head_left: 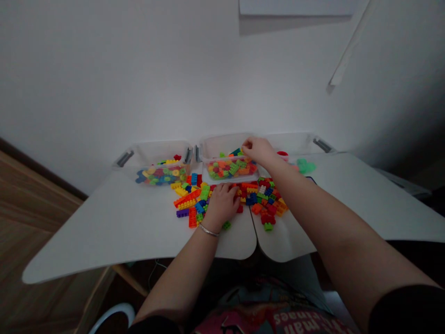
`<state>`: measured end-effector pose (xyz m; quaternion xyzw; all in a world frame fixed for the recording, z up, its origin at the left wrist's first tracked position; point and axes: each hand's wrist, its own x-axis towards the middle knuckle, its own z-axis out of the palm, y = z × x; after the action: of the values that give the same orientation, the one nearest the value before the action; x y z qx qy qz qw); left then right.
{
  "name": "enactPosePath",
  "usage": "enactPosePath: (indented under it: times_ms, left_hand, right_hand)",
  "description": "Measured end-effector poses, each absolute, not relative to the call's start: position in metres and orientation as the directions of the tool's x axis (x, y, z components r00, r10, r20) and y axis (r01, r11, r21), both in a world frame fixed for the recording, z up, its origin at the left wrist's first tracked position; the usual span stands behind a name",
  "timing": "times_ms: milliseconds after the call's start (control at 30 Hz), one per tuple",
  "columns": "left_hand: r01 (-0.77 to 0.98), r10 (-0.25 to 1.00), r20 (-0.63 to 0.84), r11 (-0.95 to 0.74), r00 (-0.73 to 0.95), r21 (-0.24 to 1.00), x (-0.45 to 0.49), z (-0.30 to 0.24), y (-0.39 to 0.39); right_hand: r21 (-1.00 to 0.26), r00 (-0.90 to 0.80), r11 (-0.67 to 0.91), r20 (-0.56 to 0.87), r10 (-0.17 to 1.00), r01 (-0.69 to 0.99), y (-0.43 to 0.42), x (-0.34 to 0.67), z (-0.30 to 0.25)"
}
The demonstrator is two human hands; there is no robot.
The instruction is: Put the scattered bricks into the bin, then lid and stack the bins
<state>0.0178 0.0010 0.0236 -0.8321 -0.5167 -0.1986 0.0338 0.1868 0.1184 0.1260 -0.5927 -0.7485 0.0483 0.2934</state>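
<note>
I see a white table (132, 227) by a pale wall (139, 69), clear bins (222, 143) of bright blocks (227, 169); right hand (259, 150) narrow, left hand (223, 204) curled; what they hold I can't tell.

The bricks (192, 218) are of plastic with a slight gloss, and the boxes (153, 150) are of clear, smooth plastic. The table (132, 222) looks smooth and nearly matt, and the wall (139, 69) is also matt. The bracelet (209, 230) seems metal and shiny, the shirt (271, 315) is cloth, and the panel (34, 232) shows wood grain.
</note>
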Motion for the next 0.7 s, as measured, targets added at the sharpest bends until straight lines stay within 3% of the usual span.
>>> enactPosePath:
  times_ms: [100, 200, 300, 467, 567, 700]
  left_hand:
    - [0.877, 0.848, 0.359, -0.461, 0.39, 0.137, 0.018, 0.024, 0.001]
    - [0.876, 0.847, 0.358, -0.463, 0.392, 0.137, 0.018, 0.024, 0.001]
    - [0.875, 0.844, 0.364, -0.466, 0.395, 0.129, 0.018, 0.023, 0.001]
    - [0.877, 0.847, 0.352, -0.464, 0.398, 0.123, 0.018, 0.022, 0.002]
    - [0.876, 0.846, 0.357, -0.464, 0.396, 0.128, 0.018, 0.022, 0.002]
    - [0.874, 0.844, 0.361, -0.467, 0.397, 0.13, 0.018, 0.023, 0.001]
  right_hand:
    - [-0.336, -0.14, 0.273, 0.372, 0.918, 0.901, 0.118, 0.185, 0.125]
    - [-0.333, -0.134, 0.267, 0.371, 0.919, 0.904, 0.119, 0.186, 0.123]
    - [-0.426, -0.133, 0.331, 0.431, 0.892, 0.842, 0.12, 0.189, 0.121]
    - [-0.646, 0.004, 0.525, 0.633, 0.775, 0.554, 0.109, 0.198, 0.119]
    - [-0.645, 0.019, 0.58, 0.677, 0.736, 0.497, 0.088, 0.205, 0.115]
    - [-0.603, -0.048, 0.562, 0.656, 0.753, 0.566, 0.05, 0.215, 0.092]
